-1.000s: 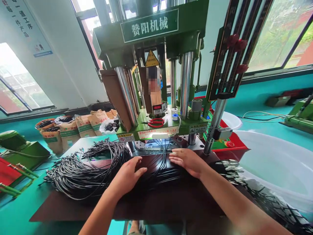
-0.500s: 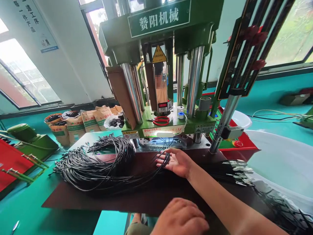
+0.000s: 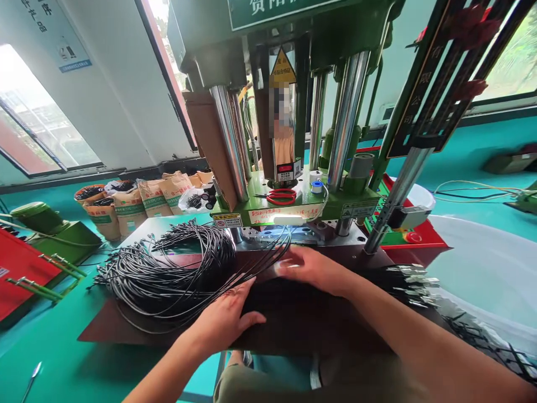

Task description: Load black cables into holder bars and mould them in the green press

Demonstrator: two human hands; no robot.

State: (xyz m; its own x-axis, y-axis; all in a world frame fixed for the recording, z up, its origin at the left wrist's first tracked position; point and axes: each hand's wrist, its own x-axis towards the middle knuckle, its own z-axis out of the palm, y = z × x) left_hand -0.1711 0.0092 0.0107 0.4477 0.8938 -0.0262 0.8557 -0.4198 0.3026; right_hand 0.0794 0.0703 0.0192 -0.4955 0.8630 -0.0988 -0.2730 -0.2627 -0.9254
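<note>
A big coil of thin black cables (image 3: 146,280) lies on the dark board, and several strands run from it up to the press's lit mould area (image 3: 277,234). My left hand (image 3: 229,310) rests with its fingers along the outer strands, back of the hand up and thumb held apart; its fingertips are partly hidden among the cables. Just right of the raised strands is my right hand (image 3: 314,270), its slightly blurred fingers apart and pointing left. I cannot tell whether its fingertips touch the strands.
The green press (image 3: 302,210) stands straight ahead, with red-handled scissors (image 3: 281,196) on its ledge. Cables with pale, shiny ends (image 3: 415,285) lie at the right beside a large white tub (image 3: 495,268). Filled paper sacks (image 3: 130,207) line the back left wall.
My left hand has come up from the lower middle to the cables on the left. My right hand has turned over from palm up, and the strands no longer lie across its fingers.
</note>
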